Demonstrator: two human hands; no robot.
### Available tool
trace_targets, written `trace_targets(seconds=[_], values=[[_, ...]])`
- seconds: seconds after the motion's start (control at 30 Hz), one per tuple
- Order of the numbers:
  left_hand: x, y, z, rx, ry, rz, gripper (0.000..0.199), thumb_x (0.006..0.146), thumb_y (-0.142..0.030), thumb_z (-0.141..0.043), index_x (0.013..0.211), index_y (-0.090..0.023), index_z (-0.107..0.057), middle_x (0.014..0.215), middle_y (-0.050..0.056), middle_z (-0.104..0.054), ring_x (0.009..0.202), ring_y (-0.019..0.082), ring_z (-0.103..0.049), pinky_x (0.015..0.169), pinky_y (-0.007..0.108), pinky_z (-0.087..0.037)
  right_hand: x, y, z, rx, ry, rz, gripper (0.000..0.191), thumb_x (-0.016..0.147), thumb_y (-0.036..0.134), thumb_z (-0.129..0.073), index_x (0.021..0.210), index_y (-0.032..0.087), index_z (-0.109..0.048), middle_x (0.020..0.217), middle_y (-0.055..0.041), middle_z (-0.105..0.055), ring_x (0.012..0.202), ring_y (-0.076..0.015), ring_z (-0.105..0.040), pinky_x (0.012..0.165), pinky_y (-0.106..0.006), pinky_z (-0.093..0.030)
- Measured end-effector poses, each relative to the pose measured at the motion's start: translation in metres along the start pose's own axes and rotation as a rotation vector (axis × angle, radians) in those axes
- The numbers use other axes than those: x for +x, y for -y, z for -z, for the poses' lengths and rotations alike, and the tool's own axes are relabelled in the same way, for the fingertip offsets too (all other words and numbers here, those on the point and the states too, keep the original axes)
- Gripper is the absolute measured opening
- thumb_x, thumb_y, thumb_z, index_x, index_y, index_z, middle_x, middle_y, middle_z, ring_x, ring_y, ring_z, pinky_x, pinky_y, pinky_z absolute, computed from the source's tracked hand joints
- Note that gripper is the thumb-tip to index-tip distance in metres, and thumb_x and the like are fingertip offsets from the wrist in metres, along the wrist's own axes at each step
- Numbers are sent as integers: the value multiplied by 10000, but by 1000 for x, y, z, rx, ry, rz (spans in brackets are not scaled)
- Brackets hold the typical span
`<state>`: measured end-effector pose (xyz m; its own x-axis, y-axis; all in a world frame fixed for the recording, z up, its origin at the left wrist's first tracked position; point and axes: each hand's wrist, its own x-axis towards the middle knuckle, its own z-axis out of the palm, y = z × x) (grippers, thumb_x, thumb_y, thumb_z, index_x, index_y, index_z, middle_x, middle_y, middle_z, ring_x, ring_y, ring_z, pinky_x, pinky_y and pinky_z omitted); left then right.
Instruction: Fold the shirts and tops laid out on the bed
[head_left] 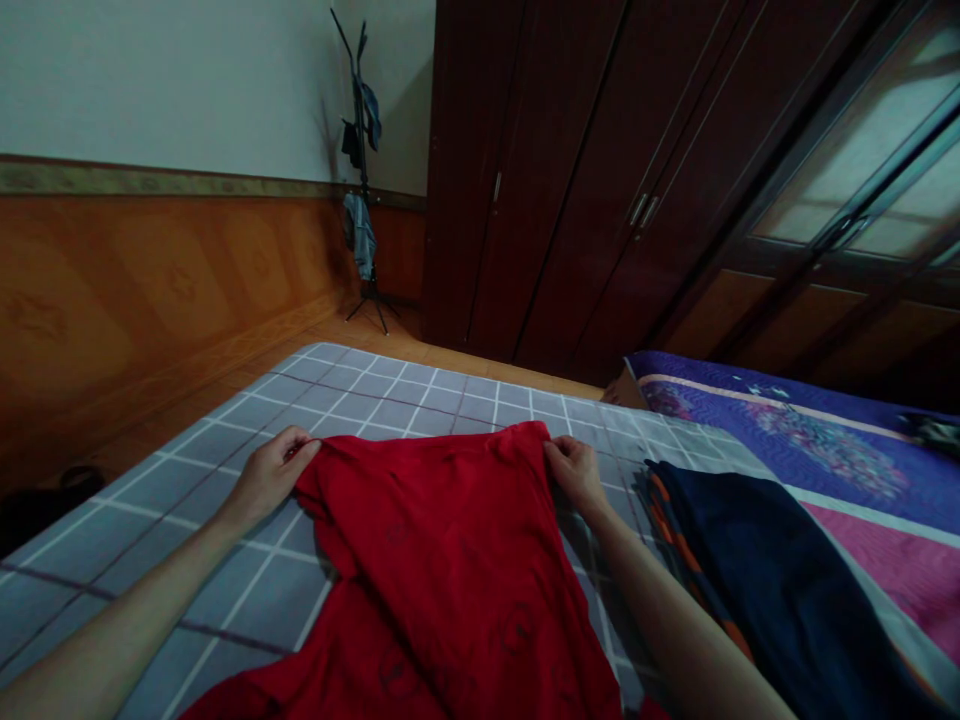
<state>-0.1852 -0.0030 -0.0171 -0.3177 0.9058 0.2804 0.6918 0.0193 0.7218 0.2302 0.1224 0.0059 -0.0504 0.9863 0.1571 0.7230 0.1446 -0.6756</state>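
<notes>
A red garment [450, 540] with faint dark printed marks is spread over the grey checked bed cover [247, 480]. Its lower part runs out of view at the bottom, and I cannot tell what kind of garment it is. My left hand [281, 462] pinches the far left corner between thumb and fingers. At the far right corner, my right hand [576, 470] is closed on the cloth, with some fingertips hidden. The edge between both hands is stretched nearly straight. Right of my right forearm lies a folded stack of dark navy clothing [765, 540] with orange showing at its side.
Beyond the bed stands a dark wooden wardrobe [555, 180]. A coat rack [363, 170] with clothes is in the corner. To the right is a surface with a purple floral cover [795, 430]. A dark object [52, 505] sits low at the left edge.
</notes>
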Motion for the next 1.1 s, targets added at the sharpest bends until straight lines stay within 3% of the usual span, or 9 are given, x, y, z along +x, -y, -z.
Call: trace_targets(seconds=[0.17,0.3,0.37,0.47,0.57,0.73,0.9,1.0,1.1], values=[[1,11,-5,-22,23,72,330,747,-495,-566,884,-195,-566,835,1,-651,805,207,-619,754,273,-479,17,-18,8,37,8,-88,397,798,442,-445,743,115,-663,559,-53,-617,500,-168,-554,470,-252,-398],[3,18,-3,-18,-25,117,343,710,-423,-578,990,-225,-582,1002,16,-674,929,236,-626,839,329,-487,13,-2,4,-17,-21,-93,540,749,500,-568,1111,103,-625,804,-97,-670,723,-220,-617,616,-284,-431],[3,18,-2,17,-37,112,302,702,-390,-565,970,-254,-600,1019,-14,-677,958,234,-621,870,343,-480,4,9,5,-121,-13,-37,583,736,503,-602,1195,144,-579,979,-119,-647,830,-242,-614,680,-303,-433],[2,15,-1,90,-51,106,255,718,-409,-546,938,-292,-601,1014,-56,-673,977,222,-613,922,355,-460,-12,21,7,-330,50,86,327,782,400,-579,1011,177,-648,1085,-121,-600,946,-251,-585,716,-293,-428],[2,13,-2,168,-70,109,260,734,-451,-532,954,-322,-582,1028,-68,-656,993,224,-603,934,370,-458,-16,21,8,-358,52,76,160,803,242,-523,841,171,-662,1030,-116,-621,983,-237,-575,718,-264,-418],[5,16,-2,207,-73,67,222,739,-487,-537,875,-328,-608,940,-77,-673,946,230,-622,915,375,-465,5,0,23,-242,-32,-108,298,862,256,-400,890,158,-681,846,-82,-684,771,-182,-637,621,-235,-408],[5,13,-1,186,-60,225,268,720,-541,-541,813,-296,-599,787,-66,-681,788,224,-644,774,344,-507,17,-22,38,-180,-81,-233,332,832,241,-404,875,107,-705,822,-116,-703,792,-208,-654,612,-241,-409],[6,8,-4,84,-54,257,414,680,-616,-544,916,-278,-589,878,-21,-693,848,245,-648,758,343,-516,16,-23,36,-156,-60,-249,328,832,317,-443,856,145,-721,809,-106,-709,811,-226,-661,634,-257,-425],[11,4,-7,-58,-14,267,626,568,-635,-615,1034,-218,-579,1000,58,-681,925,263,-648,768,327,-522,14,-17,29,-145,-53,-258,404,782,480,-533,971,171,-714,877,-121,-711,887,-278,-653,700,-312,-448]])
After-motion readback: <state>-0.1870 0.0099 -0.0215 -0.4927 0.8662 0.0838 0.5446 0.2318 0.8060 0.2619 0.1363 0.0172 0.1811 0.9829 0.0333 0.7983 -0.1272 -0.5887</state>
